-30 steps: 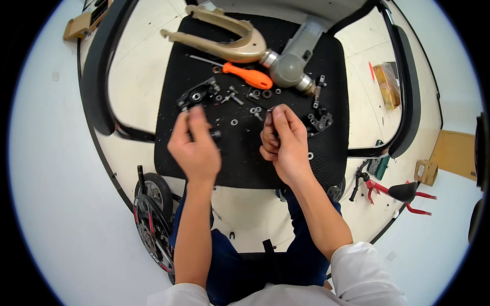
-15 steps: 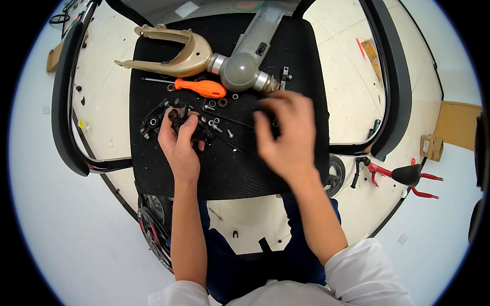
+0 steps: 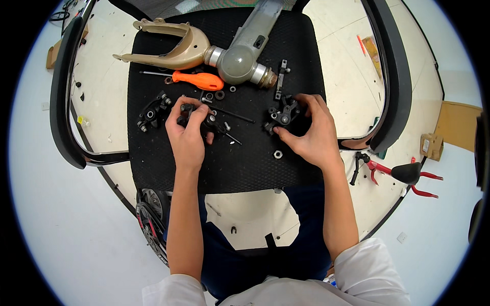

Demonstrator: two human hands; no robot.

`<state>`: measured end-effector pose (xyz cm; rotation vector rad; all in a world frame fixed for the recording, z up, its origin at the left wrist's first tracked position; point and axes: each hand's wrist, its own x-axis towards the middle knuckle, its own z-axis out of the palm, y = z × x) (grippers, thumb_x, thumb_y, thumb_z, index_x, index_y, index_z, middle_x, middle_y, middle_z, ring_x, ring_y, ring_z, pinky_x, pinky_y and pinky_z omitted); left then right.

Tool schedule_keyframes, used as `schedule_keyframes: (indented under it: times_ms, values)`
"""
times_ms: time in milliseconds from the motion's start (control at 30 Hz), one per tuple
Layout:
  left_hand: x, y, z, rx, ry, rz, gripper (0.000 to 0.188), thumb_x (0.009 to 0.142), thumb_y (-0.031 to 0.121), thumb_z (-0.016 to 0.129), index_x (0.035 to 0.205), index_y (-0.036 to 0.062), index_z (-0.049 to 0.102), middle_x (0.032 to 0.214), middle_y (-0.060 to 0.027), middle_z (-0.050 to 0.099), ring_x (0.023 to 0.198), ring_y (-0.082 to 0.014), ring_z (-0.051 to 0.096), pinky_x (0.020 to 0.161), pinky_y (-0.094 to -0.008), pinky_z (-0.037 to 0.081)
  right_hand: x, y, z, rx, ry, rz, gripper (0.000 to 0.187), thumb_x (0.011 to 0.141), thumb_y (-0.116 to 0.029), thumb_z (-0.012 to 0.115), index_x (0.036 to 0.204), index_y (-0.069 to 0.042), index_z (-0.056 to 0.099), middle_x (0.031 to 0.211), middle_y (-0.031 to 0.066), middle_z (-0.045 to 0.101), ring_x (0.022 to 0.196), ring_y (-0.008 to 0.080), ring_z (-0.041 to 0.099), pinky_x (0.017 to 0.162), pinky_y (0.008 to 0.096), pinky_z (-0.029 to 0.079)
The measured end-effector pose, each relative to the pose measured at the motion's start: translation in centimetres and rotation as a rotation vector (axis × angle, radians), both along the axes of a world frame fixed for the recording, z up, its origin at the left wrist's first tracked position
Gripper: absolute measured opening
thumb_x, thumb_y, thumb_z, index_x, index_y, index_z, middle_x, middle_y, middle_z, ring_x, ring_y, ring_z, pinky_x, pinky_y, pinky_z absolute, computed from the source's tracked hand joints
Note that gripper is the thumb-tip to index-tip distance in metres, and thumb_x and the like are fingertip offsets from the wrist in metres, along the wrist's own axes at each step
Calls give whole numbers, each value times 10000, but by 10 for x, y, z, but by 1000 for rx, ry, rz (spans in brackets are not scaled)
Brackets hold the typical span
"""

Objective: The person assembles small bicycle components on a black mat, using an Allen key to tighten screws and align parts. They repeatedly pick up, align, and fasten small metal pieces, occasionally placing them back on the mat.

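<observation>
My left hand (image 3: 188,136) is closed around a black brake caliper (image 3: 210,120) low over the chair seat, its fingers hiding much of the part. To the right, my right hand (image 3: 315,133) grips a second black brake caliper (image 3: 284,114) between thumb and fingers. A third brake caliper (image 3: 151,114) lies left of my left hand. Between the hands are a thin black rod (image 3: 234,115), small bolts (image 3: 227,126) and washers (image 3: 219,95). One silver nut (image 3: 277,154) sits below the right-hand caliper. Above it lies a narrow metal bracket (image 3: 281,80).
The black chair seat (image 3: 245,176) serves as the work surface, flanked by two armrests. At its far side lie a beige fork (image 3: 191,48) joined to a grey tube (image 3: 240,65) and an orange-handled screwdriver (image 3: 201,80). A red frame (image 3: 380,168) stands on the floor at right.
My right hand has come down and to the right and now grips a brake caliper. My left hand has shifted slightly right with its caliper, apart from the one at left.
</observation>
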<state>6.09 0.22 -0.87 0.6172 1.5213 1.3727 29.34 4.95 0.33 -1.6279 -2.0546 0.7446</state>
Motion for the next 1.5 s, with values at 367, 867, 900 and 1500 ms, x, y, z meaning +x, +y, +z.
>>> schedule_keyframes:
  times_ms: [367,867,900,1500]
  values:
    - [-8,-1,6,83,-394,45,280,833,-57,518,1107,-11,481,952,-115,579,819,-194,615,728,-429,574,-31,52,-18,67,30,-295,377,776,-322,751,946,9,689,897,135,668,824,284,650,706,365,506]
    - [-37,-18,12,98,-293,5,276,903,85,601,1140,-48,550,990,-128,638,786,-160,636,555,-291,517,-31,64,-8,-56,738,-370,164,827,-50,732,935,39,646,846,87,698,762,121,654,693,234,525]
    - [-46,-21,11,90,-289,18,278,915,105,580,1151,-39,545,992,-132,649,784,-163,641,538,-283,493,-32,62,-3,-75,793,-361,166,834,-57,727,940,36,640,844,94,694,761,125,655,713,248,547]
    - [-69,-57,10,-49,1053,-97,234,753,135,764,899,-1,641,792,-85,627,507,-167,544,521,-284,431,-78,36,5,-539,1054,-56,195,872,-33,679,1020,50,583,910,146,674,787,206,700,710,316,600]
